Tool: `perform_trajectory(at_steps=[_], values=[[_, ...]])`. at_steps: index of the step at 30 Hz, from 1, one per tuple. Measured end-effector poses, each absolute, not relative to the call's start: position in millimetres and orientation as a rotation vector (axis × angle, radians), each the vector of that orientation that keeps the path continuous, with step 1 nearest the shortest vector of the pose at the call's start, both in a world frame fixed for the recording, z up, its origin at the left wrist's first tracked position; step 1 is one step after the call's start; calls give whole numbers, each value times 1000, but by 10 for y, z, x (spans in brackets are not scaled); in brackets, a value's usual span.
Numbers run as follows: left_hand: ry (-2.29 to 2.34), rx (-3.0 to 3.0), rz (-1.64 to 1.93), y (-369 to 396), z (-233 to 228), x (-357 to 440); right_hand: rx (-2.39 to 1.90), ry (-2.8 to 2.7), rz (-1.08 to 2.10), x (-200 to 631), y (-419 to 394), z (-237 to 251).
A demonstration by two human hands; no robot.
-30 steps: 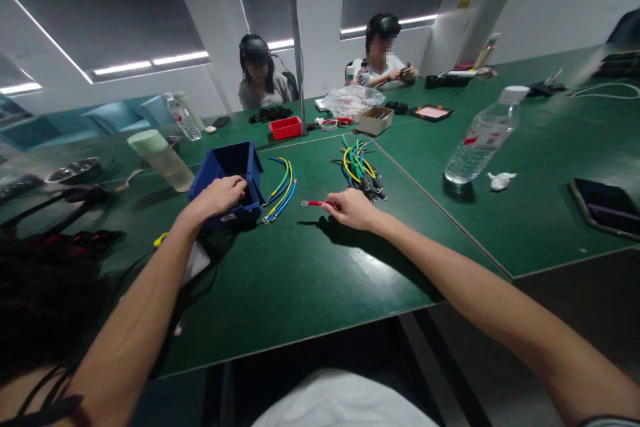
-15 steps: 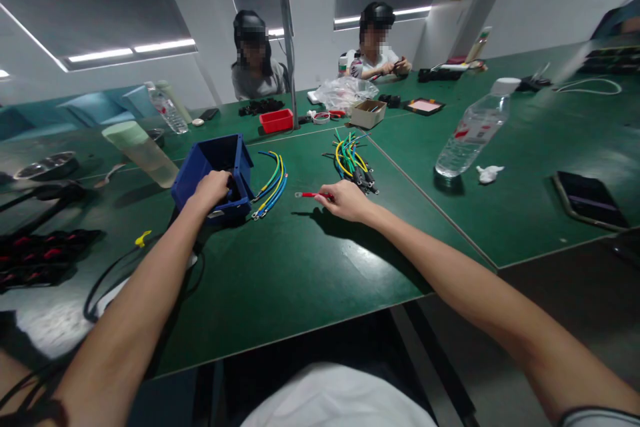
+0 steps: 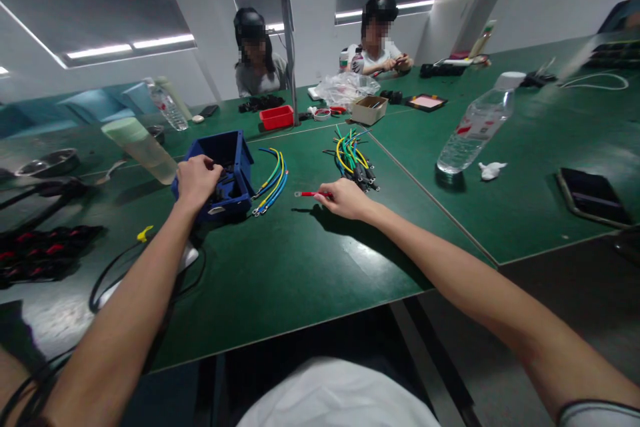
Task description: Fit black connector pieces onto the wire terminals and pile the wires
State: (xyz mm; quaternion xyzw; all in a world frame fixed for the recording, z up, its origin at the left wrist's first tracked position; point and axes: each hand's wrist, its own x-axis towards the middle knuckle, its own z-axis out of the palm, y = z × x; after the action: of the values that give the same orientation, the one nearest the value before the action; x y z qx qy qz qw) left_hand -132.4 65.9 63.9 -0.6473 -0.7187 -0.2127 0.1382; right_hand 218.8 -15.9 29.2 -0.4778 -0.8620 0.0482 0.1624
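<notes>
My right hand (image 3: 345,199) is closed round a short red cable (image 3: 309,194); its metal ring terminal sticks out to the left, just above the table. My left hand (image 3: 197,179) is over the left side of a blue plastic bin (image 3: 245,170), fingers curled together. Whatever may be between those fingertips is hidden. Small black parts (image 3: 229,183) lie inside the bin. Between the bin and my right hand, several blue, yellow and green cables (image 3: 280,180) with ring terminals lie in a curve. Behind my right hand lies a tangled bunch of similar cables (image 3: 353,153) with black sleeves.
A tilted-looking water bottle (image 3: 473,127), crumpled tissue (image 3: 491,170) and phone (image 3: 593,197) are at right. A green-lidded bottle (image 3: 143,153) stands by the bin. Farther back are a red tray (image 3: 277,118), a small box (image 3: 369,111) and two people seated across the table.
My left hand has risen from inside the blue bin and shifted left and up, exposing the black parts. My right hand keeps the red cable in nearly the same place.
</notes>
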Motion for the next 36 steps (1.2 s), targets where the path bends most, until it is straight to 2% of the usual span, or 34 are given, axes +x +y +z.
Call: perform_trajectory(at_steps=[10,16,22,30,36], values=[[-1581,-1905,-1144,-85,690,-789,-1397,-2469,193,2171,-178,324],[-1383,-2323,-1313,-427,343,-309,-1401,-2454,235,2173,-150,273],[-1393,-2660,-1246,-475,52,-264,-1387,-2455,231,2167,-108,218],[-1608,-2693,-1234,-467,70,-336,-1335,-2486,250,2099,-146,221],[-1540,-2733,-1288,-462,84,-330,-1309,-2498,278,2067,-192,251]])
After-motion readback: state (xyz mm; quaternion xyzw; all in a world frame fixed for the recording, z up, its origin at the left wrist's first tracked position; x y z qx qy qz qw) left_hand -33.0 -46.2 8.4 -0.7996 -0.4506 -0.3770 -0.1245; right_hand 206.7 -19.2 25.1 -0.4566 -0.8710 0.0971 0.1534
